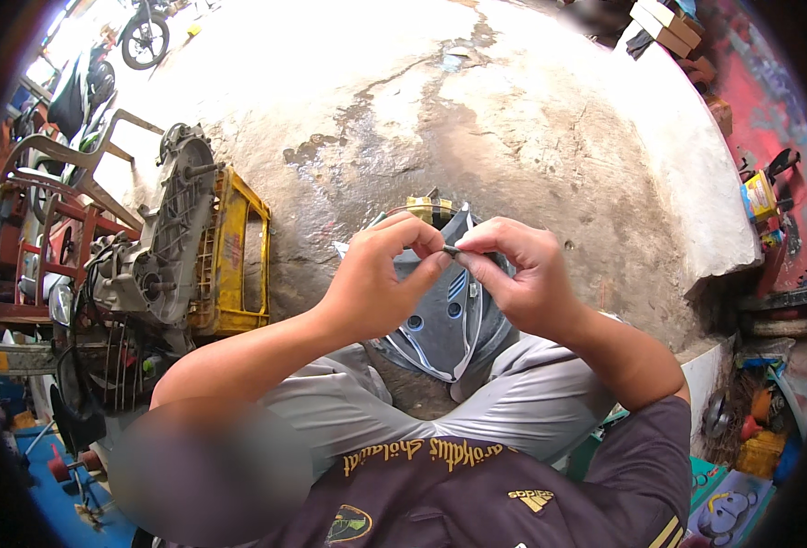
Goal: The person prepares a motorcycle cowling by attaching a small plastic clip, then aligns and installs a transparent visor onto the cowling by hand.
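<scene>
Left hand and right hand pinch a small dark part between fingertips; it could slip onto the plastic cover below

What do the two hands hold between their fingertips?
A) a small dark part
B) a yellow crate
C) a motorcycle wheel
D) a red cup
A: the left hand and right hand meet at a small dark part, pinched between their fingertips above the grey panel.
</scene>
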Available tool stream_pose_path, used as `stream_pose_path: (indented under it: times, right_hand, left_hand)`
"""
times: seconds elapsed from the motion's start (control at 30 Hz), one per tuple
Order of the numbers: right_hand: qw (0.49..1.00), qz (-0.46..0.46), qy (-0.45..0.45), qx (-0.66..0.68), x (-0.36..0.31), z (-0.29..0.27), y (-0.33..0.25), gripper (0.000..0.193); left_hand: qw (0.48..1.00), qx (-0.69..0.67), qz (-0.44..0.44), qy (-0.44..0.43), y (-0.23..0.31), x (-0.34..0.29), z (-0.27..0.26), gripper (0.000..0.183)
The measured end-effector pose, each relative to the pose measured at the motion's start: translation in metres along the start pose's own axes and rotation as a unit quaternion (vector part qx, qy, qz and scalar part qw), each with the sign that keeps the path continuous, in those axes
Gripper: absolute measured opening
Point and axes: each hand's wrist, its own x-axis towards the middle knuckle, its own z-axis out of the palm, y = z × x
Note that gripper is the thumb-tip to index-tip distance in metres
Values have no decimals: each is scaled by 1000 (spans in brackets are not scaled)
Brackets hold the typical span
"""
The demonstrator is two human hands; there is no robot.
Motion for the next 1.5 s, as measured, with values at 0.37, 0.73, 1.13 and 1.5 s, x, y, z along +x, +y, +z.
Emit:
stream_pose_path:
  times: [0.37, 0.73, 1.13, 1.5]
  right_hand:
    - [999, -43, 24, 1, 2, 3, 3, 13]
    - [995, -73, 49, -36, -2, 15, 7, 16]
    - [964, 143, 27, 223, -4, 9, -2, 15]
    - [970, 131, 35, 203, -1, 9, 1, 23]
  left_hand:
    - [1000, -14, -25, 4, -5, -2, 4, 11]
    - [998, -30, -24, 43, -5, -3, 13, 8]
    - [978, 119, 149, 80, -9, 5, -2, 9]
    - [993, -91, -65, -43, -16, 5, -4, 12]
